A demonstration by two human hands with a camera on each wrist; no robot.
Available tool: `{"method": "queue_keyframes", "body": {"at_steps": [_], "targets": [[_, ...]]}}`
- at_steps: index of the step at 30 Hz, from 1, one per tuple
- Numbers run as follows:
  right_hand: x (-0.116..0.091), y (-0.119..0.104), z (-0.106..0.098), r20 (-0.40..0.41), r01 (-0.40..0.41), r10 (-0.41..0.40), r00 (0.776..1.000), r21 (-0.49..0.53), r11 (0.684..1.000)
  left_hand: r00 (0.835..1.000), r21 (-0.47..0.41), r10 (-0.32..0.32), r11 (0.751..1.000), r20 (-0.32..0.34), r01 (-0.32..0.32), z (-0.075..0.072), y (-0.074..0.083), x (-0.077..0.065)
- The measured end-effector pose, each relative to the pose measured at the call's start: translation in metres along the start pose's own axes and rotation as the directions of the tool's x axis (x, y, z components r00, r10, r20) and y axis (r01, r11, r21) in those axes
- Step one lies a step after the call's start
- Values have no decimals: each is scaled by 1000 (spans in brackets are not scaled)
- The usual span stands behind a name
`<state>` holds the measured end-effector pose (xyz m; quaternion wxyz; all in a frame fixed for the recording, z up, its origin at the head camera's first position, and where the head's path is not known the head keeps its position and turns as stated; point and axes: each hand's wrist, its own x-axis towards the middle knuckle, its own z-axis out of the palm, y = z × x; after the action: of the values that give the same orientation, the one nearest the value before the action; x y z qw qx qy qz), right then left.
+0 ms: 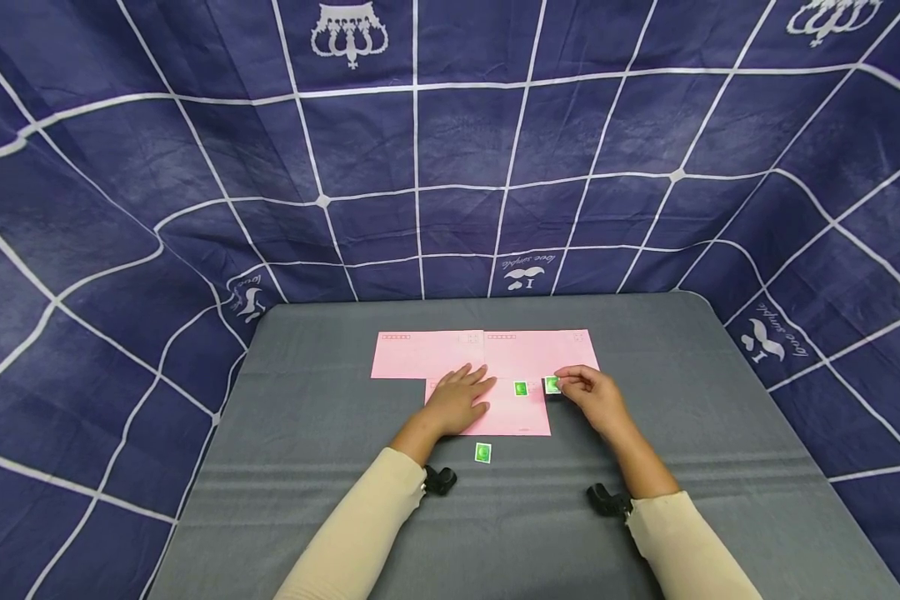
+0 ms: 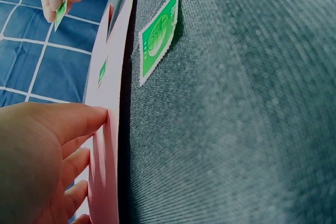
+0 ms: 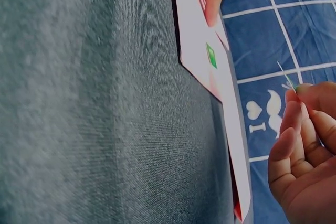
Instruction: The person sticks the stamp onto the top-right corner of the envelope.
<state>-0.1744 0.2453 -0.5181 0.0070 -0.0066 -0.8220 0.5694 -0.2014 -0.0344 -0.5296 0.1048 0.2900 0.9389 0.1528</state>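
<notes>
Three pink envelopes lie on the grey table. The front envelope [image 1: 506, 421] overlaps the lower edges of the back left envelope [image 1: 412, 358] and the back right envelope [image 1: 536, 354]. My left hand [image 1: 459, 403] rests with spread fingers on the front envelope. A green stamp [image 1: 521, 388] with a white border lies on that envelope, right of the hand. Between thumb and fingers my right hand [image 1: 594, 400] pinches another green stamp [image 1: 552, 385], raised near the envelope's right edge. In the right wrist view this held stamp [image 3: 287, 78] shows edge-on.
A loose green stamp [image 1: 483, 452] lies on the grey table [image 1: 307, 467] just in front of the front envelope. Blue cloth [image 1: 465, 142] with white grid lines hangs behind and along both sides. Each wrist carries a black camera mount [image 1: 441, 481].
</notes>
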Motion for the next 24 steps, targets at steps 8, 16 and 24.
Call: {"method": "queue_keyframes", "body": {"at_steps": [8,16,24], "targets": [[4,-11,-6,-9,-15,15,1000,-9,1000,1000,-17,-11,1000,-3,11,2,0,1],[19,8,-12,-31,-19,19,999,-27,999,1000,-24,-3,1000,-4,3,1,-1,0],[27,11,-16,-52,-12,10,999,-30,999,1000,-20,-6,1000,-2,6,1,0,0]]}}
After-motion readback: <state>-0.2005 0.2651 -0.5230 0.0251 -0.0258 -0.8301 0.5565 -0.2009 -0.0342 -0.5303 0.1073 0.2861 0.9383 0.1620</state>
